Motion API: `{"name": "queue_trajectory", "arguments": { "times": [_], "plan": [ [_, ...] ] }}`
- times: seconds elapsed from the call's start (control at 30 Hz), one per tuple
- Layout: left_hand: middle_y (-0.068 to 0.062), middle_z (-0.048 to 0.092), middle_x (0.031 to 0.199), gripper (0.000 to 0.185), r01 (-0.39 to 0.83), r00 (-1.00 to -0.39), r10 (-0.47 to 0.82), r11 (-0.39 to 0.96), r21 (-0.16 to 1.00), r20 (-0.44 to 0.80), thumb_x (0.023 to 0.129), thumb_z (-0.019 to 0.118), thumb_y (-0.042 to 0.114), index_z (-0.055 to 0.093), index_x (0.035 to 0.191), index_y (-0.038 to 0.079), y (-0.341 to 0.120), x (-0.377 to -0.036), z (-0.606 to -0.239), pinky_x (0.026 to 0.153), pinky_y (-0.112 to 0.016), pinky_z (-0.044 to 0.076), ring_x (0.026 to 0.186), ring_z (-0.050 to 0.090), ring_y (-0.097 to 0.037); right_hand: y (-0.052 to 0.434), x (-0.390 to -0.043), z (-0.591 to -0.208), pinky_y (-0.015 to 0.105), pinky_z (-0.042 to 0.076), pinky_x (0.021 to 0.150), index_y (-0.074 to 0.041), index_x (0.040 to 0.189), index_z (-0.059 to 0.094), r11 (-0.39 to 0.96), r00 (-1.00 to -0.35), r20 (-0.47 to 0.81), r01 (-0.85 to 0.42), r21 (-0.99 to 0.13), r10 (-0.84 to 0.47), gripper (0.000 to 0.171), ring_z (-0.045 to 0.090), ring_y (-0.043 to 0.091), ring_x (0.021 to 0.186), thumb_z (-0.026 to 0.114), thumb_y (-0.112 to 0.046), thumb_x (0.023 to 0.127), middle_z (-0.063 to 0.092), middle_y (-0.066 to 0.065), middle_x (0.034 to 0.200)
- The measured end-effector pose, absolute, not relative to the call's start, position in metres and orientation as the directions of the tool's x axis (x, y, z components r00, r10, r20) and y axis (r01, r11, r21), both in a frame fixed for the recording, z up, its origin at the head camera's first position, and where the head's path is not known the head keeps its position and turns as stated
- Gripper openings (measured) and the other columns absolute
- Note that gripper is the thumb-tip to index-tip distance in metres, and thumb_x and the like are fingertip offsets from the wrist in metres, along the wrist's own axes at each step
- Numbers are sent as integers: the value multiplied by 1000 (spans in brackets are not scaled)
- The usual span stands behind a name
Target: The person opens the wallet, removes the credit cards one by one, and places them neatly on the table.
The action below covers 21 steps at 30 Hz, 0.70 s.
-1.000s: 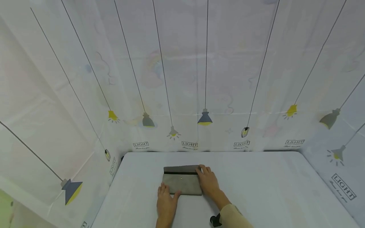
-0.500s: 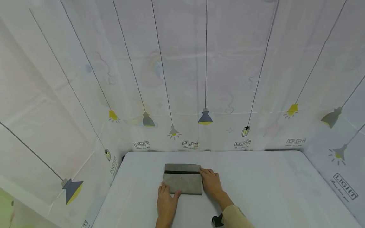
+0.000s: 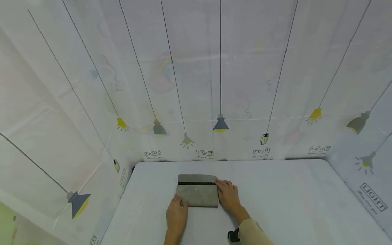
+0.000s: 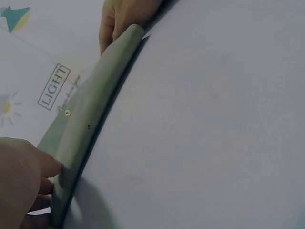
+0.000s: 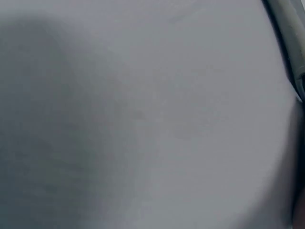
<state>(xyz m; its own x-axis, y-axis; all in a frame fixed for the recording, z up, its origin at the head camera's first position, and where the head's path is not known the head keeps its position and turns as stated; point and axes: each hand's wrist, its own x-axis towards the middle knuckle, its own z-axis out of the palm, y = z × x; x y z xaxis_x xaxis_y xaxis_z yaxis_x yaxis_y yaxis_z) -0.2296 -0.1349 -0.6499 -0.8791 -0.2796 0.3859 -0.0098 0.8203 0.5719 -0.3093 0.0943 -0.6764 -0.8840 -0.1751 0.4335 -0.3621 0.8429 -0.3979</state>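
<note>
1. While the wallet (image 3: pixel 197 190) lies flat on the table (image 3: pixel 291 204), the left hand (image 3: pixel 177 215) touches its near left corner with fairly straight fingers; the right hand (image 3: pixel 229 196) rests against its right edge, fingers relaxed, gripping nothing.
2. Judged progress: the flap appears folded over the body, a dark band showing between them; whether the snap (image 3: pixel 196 189) is fastened cannot be told.
3. Count: one wallet; two hands; one table.
</note>
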Motion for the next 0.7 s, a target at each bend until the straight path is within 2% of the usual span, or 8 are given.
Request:
{"name": "queue_trajectory", "arguments": {
  "times": [0.13, 0.23, 0.5, 0.7],
  "plan": [
    [-20, 74, 97, 7, 43, -853, -265, 822, 567, 449, 84, 73, 5, 74, 87, -1, -140, -237, -644, 75, -48, 57, 90, 72, -37, 96, -308, -677, 51, 43, 87, -14, 129, 68, 860, -886, 430, -349, -373, -173, 34, 56, 28, 121, 64, -11, 95, 65, -1, 136],
    [-18, 72, 85, 2, 60, -837, -266, 824, 564, 478, 83, 71, -3, 72, 84, -3, -144, -242, -642, 70, -46, 56, 79, 69, -34, 96, -306, -676, 50, 43, 88, -14, 131, 66, 867, -888, 424, -346, -359, -179, 35, 56, 27, 121, 63, -13, 96, 64, -2, 137],
    [-21, 66, 89, 13, 20, -834, -323, 792, 610, 447, 89, 67, -2, 71, 98, -11, -153, -259, -643, 76, -48, 53, 85, 64, -36, 95, -306, -679, 48, 42, 90, -15, 134, 64, 874, -887, 424, -344, -344, -183, 35, 55, 25, 124, 59, -15, 99, 61, -3, 141],
    [-23, 63, 90, 18, -39, -865, -350, 762, 647, 360, 92, 64, 0, 70, 104, -12, -156, -270, -642, 77, -51, 52, 86, 62, -39, 93, -305, -675, 48, 42, 90, -14, 132, 65, 876, -887, 423, -345, -337, -187, 34, 55, 26, 123, 59, -16, 99, 62, -2, 140]
  ]
}}
